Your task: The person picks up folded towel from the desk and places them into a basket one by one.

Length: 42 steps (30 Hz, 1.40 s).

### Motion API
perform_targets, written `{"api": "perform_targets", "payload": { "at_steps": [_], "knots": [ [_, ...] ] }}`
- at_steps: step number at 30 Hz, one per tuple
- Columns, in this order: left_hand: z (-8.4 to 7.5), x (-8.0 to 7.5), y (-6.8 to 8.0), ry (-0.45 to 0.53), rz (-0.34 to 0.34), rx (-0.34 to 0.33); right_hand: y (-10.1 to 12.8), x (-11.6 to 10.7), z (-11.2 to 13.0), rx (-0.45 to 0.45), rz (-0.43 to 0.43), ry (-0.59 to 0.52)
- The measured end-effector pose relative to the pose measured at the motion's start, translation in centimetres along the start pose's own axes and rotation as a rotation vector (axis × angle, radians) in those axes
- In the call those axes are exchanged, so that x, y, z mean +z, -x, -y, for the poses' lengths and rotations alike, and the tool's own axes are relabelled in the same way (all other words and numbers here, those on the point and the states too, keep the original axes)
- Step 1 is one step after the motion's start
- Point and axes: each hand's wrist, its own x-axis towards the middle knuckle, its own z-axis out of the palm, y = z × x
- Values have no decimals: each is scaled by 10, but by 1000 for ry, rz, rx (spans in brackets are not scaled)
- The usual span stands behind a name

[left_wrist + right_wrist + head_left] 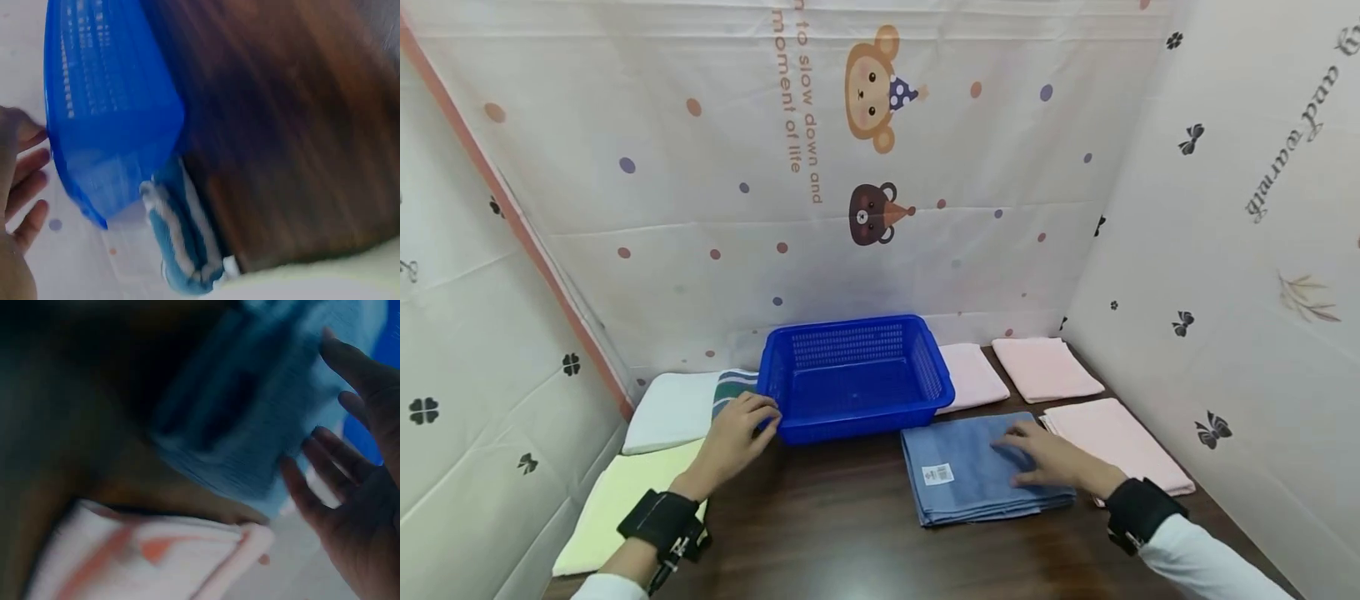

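A blue plastic basket stands empty on the dark wooden table, near the middle. My left hand reaches its left front corner with the fingers loosely straight against the wall; in the left wrist view the fingers lie spread beside the basket. My right hand rests flat on a folded blue towel in front of the basket's right side. In the right wrist view the fingers are spread over the blue towel. Neither hand grips anything.
Folded towels ring the table: white, green-striped and pale yellow on the left, three pink ones on the right. Printed cloth walls close in the back and both sides.
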Motion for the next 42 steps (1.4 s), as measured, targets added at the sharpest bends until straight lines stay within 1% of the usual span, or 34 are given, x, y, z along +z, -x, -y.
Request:
{"api": "perform_targets", "payload": {
  "at_steps": [2,4,5,6,7,8,10,12,14,15,17,19,20,22,24,26,27,28,30,32,33,35,36,38,39,41,42],
  "knots": [
    [-8,2,2,19,-72,14,5,4,4,50,50,-44],
    [-21,4,4,42,-121,18,5,7,6,89,70,-82],
    [-28,5,6,55,-133,25,4,8,8,106,78,-103],
    [-37,6,8,77,-123,25,2,9,9,120,86,-124],
    [-46,7,11,108,-93,12,0,10,11,126,93,-147],
    [-55,8,13,163,-35,-22,-2,11,13,129,100,-172],
    [-73,9,16,332,133,-116,-9,14,19,123,108,-219],
    [-88,9,17,491,307,-256,-20,16,27,104,118,-232],
    [-99,8,16,607,452,-384,-33,18,38,81,130,-226],
    [-102,8,15,629,513,-419,-41,20,44,71,139,-218],
    [-106,6,15,595,609,-465,-58,23,59,51,162,-203],
    [-108,5,16,551,683,-528,-73,27,77,32,194,-219],
    [-109,5,17,528,705,-568,-80,28,85,15,210,-242],
    [-109,5,19,477,713,-639,-92,30,98,-20,243,-301],
    [-109,7,20,444,695,-694,-99,29,105,-51,257,-361],
    [-108,9,21,373,684,-714,-101,26,105,-55,211,-397],
    [-108,10,22,329,682,-716,-100,24,103,-33,168,-384],
    [-108,12,23,287,683,-719,-98,23,99,2,114,-363],
    [-108,14,24,203,687,-720,-93,20,92,127,29,-315],
    [-108,18,25,153,694,-720,-86,21,88,296,14,-284],
    [-107,20,25,147,699,-717,-83,22,87,380,36,-271],
    [-106,23,26,163,708,-703,-78,24,87,523,110,-255],
    [-106,25,27,186,710,-693,-76,26,88,570,142,-247],
    [-105,26,29,279,704,-689,-74,29,89,627,182,-216],
    [-105,26,30,319,708,-675,-74,30,89,648,199,-208],
    [-107,26,32,490,692,-730,-75,30,89,657,214,-218],
    [-109,25,33,596,684,-781,-76,30,89,656,224,-234]
  ]
}}
